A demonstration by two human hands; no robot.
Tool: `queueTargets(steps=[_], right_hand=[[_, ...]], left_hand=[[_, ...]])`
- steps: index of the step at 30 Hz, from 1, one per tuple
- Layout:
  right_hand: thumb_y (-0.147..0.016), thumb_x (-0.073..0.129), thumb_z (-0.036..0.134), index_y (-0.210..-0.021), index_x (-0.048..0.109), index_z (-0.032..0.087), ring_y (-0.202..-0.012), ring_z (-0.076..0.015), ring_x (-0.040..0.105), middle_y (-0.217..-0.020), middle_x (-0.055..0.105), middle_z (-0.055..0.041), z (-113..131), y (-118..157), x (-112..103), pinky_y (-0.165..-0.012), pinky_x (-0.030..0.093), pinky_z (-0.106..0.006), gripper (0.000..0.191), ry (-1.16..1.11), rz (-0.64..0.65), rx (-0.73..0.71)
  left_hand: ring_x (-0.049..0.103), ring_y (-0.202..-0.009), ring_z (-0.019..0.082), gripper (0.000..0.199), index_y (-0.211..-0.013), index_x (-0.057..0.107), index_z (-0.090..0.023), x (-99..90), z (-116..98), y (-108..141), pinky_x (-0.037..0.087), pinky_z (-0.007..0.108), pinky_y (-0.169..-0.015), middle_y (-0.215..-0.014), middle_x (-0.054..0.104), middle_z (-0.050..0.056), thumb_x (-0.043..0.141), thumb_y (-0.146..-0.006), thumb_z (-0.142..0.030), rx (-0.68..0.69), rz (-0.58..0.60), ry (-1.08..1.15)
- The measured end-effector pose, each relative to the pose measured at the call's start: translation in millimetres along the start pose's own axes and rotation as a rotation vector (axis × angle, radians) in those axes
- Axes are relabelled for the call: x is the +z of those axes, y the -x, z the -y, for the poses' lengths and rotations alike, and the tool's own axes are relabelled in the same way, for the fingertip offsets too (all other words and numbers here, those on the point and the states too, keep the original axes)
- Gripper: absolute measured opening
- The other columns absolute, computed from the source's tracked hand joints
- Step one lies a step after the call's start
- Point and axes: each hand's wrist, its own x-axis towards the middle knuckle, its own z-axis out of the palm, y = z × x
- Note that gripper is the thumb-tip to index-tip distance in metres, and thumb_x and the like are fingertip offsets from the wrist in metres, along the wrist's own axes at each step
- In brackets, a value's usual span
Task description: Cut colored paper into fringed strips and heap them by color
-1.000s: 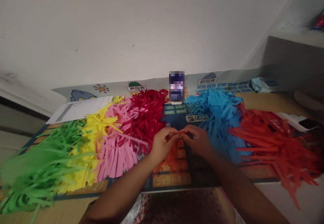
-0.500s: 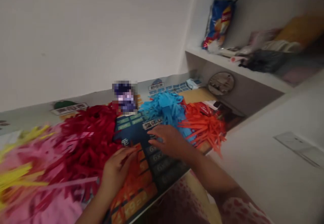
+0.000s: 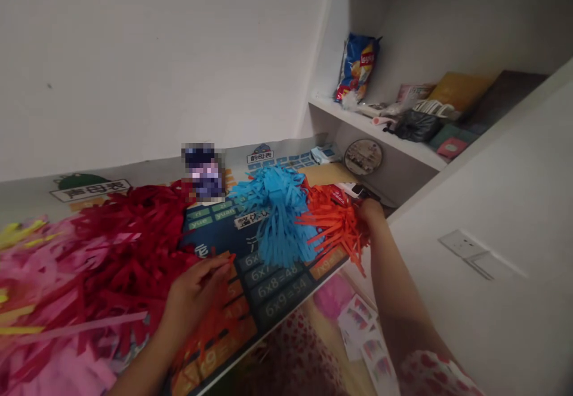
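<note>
My left hand (image 3: 201, 280) is closed in a pinch above the printed table mat, with an orange paper tassel (image 3: 203, 330) held at its top; its strips hang below my fingers. My right hand (image 3: 370, 210) reaches to the far right, beside the pile of orange-red tassels (image 3: 333, 220), near a small dark object (image 3: 369, 194). Its fingers are mostly hidden, so a hold cannot be made out. Left of that pile lies a bunch of light blue tassels (image 3: 284, 223). Dark red tassels (image 3: 152, 223) and pink ones (image 3: 58, 277) heap up left of my left hand.
A pixelated upright phone-like object (image 3: 204, 172) stands near the wall. A brown envelope (image 3: 329, 174) and a round mirror (image 3: 363, 156) are at the back right. Above is a shelf (image 3: 380, 130) with a chip bag (image 3: 358, 68). Printed sheets (image 3: 360, 324) lie below the table edge.
My right hand has moved right, from above the mat by the blue tassels to beyond the orange-red pile. My left hand stays pinched over the mat. The view has shifted right.
</note>
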Motion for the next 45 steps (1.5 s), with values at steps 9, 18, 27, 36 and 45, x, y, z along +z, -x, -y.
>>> queueTargets(steps=[9,18,27,36,45], right_hand=[[-0.090,0.047,0.038,-0.094,0.067,0.015,-0.065,-0.0180,0.064,-0.073,0.069,-0.0068,41,119,-13,-0.059,0.047,-0.026,0.030,-0.673,-0.057,-0.361],[-0.083,0.057,0.040,-0.067,0.062,0.021,-0.046,-0.0113,0.050,-0.053,0.057,0.0021,121,262,19,-0.043,0.036,-0.022,0.025,-1.013,0.554,-0.735],[-0.081,0.059,0.038,-0.066,0.061,0.021,-0.049,-0.0120,0.051,-0.053,0.056,0.0020,125,263,22,-0.046,0.038,-0.022,0.023,-1.025,0.601,-0.750],[-0.077,0.069,0.041,-0.116,0.054,0.022,-0.067,-0.0140,0.062,-0.086,0.065,-0.0011,111,256,33,-0.053,0.048,-0.023,0.046,-1.236,1.010,-0.683],[-0.089,0.058,0.034,-0.076,0.065,0.021,-0.074,-0.0163,0.062,-0.077,0.066,-0.0020,81,253,10,-0.067,0.048,-0.029,0.020,-0.979,0.480,-0.901]], left_hand=[[0.064,-0.058,0.012,0.033,-0.080,0.066,-0.016,-5.5,-48,19,0.051,0.022,-0.058,-0.073,0.072,0.002,0.085,-0.060,-0.034,-0.538,0.090,0.846],[0.063,-0.054,0.011,0.033,-0.077,0.064,-0.014,6.9,-63,45,0.051,0.021,-0.056,-0.065,0.067,-0.001,0.088,-0.057,-0.028,-0.615,0.063,1.048],[0.060,-0.052,0.011,0.033,-0.077,0.065,-0.015,7.6,-60,54,0.046,0.021,-0.054,-0.064,0.067,0.000,0.085,-0.061,-0.035,-0.525,0.034,0.883],[0.062,-0.064,0.013,0.019,-0.078,0.061,-0.017,14.4,-67,63,0.047,0.022,-0.061,-0.072,0.067,0.001,0.075,-0.071,-0.028,-0.158,0.038,0.353],[0.067,-0.086,0.019,0.026,-0.106,0.060,-0.022,32.0,-69,80,0.050,0.032,-0.081,-0.087,0.071,0.002,0.066,-0.081,-0.026,0.177,0.089,-0.219]])
